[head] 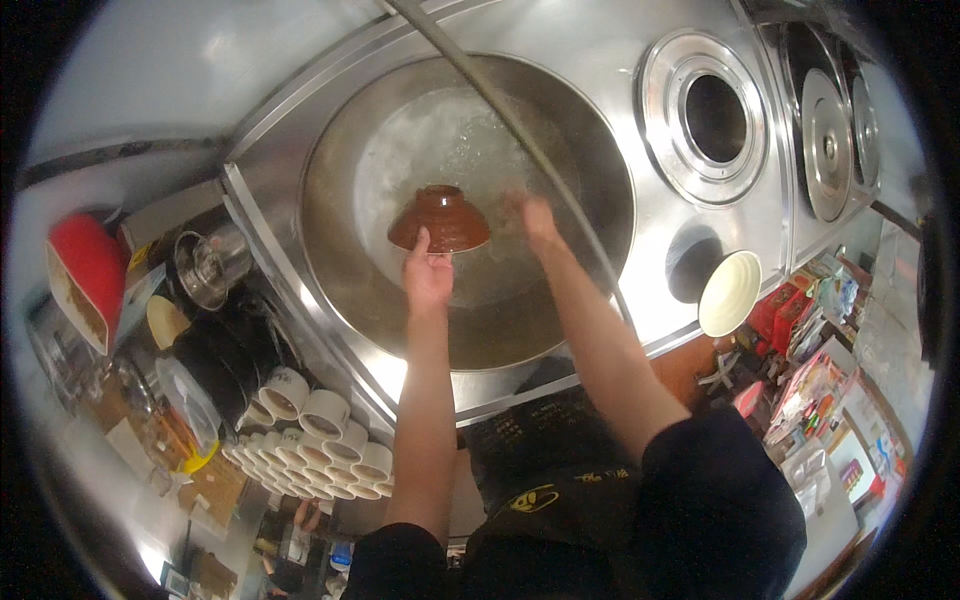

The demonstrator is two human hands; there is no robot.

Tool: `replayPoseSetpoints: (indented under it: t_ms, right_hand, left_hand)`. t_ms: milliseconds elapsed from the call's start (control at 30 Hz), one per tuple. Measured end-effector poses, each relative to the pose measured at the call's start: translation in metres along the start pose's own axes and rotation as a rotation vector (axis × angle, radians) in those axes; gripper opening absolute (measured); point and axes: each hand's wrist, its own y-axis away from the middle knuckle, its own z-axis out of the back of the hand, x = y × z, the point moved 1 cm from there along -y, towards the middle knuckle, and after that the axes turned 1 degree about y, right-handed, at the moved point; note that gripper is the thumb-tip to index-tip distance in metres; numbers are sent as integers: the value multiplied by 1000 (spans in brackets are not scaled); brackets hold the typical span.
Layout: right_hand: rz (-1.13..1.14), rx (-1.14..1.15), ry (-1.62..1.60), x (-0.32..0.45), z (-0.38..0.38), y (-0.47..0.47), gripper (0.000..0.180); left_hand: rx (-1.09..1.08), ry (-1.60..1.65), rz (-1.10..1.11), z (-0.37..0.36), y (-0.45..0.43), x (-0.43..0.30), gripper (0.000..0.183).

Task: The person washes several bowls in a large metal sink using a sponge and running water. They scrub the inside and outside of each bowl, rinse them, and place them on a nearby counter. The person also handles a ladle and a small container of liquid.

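Note:
My left hand [430, 276] grips the rim of a reddish-brown bowl [441, 221], tipped so that its foot faces away from me. The bowl is over a wide round metal wok [517, 330] set into a steel counter, with pale, bubbling liquid [465, 135] in it. To the right of the bowl, over the same wok, my right hand [531, 217] is blurred; its fingers are hard to make out. A long thin pole or pipe [517, 127] runs across the view above the wok, beside my right forearm.
A steel ring cover [652, 120] surrounds a dark hole at the right. Near it, a pale bowl [730, 294] stands at the counter's edge. Many white cups [324, 415] are stacked at lower left, near a red container [88, 262] and a steel pot [202, 270]. Further lids [827, 146] lie at far right.

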Motion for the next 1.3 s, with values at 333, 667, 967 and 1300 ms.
replayPoseSetpoints:
  t_ms: [333,667,967,1300]
  right_hand:
    - [1021,142,1060,35,-78,123,46]
    - [-70,-256,58,6,7,-13,42]
    - [171,279,216,48,-32,44,44]
    - [380,282,638,56,-53,98,36]
  left_hand:
    - [231,104,158,-5,19,29,40]
    - [171,-44,-10,-24,50,-21,45]
    - [210,-323,-92,-4,31,-23,42]
    - [158,-268,-79,1,27,-22,40]
